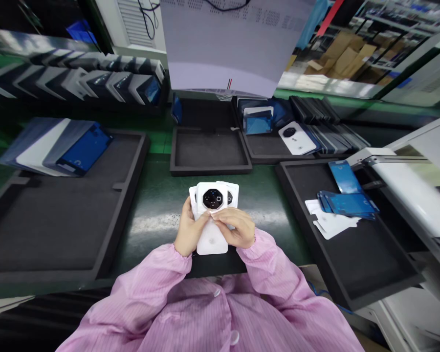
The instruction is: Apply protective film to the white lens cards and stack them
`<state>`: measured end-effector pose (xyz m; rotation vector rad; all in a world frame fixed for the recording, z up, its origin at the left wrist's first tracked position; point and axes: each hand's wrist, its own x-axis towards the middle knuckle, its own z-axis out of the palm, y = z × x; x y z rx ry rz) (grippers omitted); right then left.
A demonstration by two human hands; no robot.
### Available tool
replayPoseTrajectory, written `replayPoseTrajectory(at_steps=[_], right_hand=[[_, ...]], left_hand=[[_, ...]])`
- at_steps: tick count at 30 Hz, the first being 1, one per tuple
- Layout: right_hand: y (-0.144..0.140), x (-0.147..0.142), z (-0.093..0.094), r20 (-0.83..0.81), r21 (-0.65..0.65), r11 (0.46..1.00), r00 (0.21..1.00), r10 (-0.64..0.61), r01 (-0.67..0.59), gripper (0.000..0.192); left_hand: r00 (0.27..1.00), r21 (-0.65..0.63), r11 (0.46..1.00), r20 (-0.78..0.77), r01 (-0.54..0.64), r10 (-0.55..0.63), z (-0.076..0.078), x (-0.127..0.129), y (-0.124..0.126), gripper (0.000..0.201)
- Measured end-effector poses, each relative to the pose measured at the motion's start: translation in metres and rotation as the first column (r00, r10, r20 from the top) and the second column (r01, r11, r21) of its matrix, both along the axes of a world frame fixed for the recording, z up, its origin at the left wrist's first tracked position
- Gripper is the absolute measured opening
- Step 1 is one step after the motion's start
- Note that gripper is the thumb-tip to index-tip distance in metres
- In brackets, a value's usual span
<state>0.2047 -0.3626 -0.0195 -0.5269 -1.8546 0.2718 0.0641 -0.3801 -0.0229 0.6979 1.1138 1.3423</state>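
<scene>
Head view: a white panel (211,240) stands between two bare hands, over the table (152,195).
Its long axis runs away from the body toward the dark tray (210,171), the camera window (212,199) at the far end; more white panels (235,189) fan out behind it. The left hand (188,230) grips the left edge, thumb across the face; the right hand (241,228) reaches over from the right, fingers drawn together just below the window, beside that thumb. Both are equally near, the panel lying under their fingertips; whether the right ones pinch anything, I cannot tell.
</scene>
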Motion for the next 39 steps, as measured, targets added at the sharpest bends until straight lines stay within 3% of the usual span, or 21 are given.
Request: replayPoseTrajectory(at_steps=[17,24,39], right_hand=[[0.0014,0.0023,0.0042,0.059,0.065,0.998,0.998,-0.023,0.019,0.025],[0.0015,0.0027,0.0038,0.042,0.083,0.997,0.999,-0.003,0.0,0.031],[0.0016,0.003,0.005,0.056,0.101,0.982,0.984,-0.168,0.162,0.035]], left_hand=[[1.0,0.007,1.0,-0.021,0.007,-0.006,-0.0013,-0.0006,-0.0015,0.072],[0.999,0.015,1.0,-0.038,0.005,-0.004,-0.0017,-0.0015,-0.0024,0.072],[1.0,-0.013,1.0,-0.011,0.005,-0.005,-0.001,-0.0007,-0.0033,0.073]])
